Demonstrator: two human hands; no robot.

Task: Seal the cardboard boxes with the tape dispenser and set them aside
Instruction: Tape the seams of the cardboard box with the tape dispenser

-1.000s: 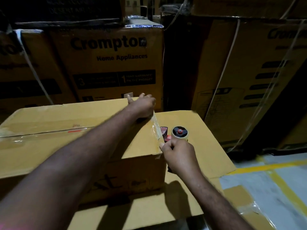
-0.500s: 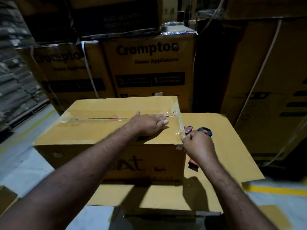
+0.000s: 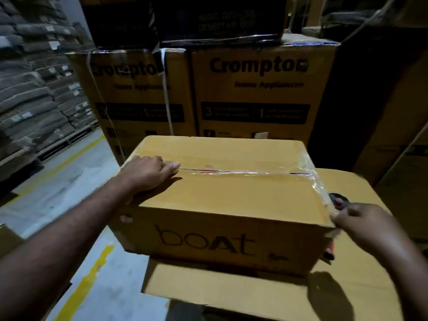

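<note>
Big Crompton cartons [image 3: 254,89] stacked behind, filling background. Flat cardboard sheet [image 3: 231,290] lying under work. On it, closed brown box [image 3: 231,205] marked "boat" on near side. Clear tape [image 3: 254,173] along top seam, wrinkled where it goes over right edge. Left hand [image 3: 148,174] resting flat on box top at left end of seam, fingers straight and together. Right hand [image 3: 368,225] at box's near right corner, blurred, fingers curled on tape dispenser [image 3: 339,201], just beside box's right side.
</note>
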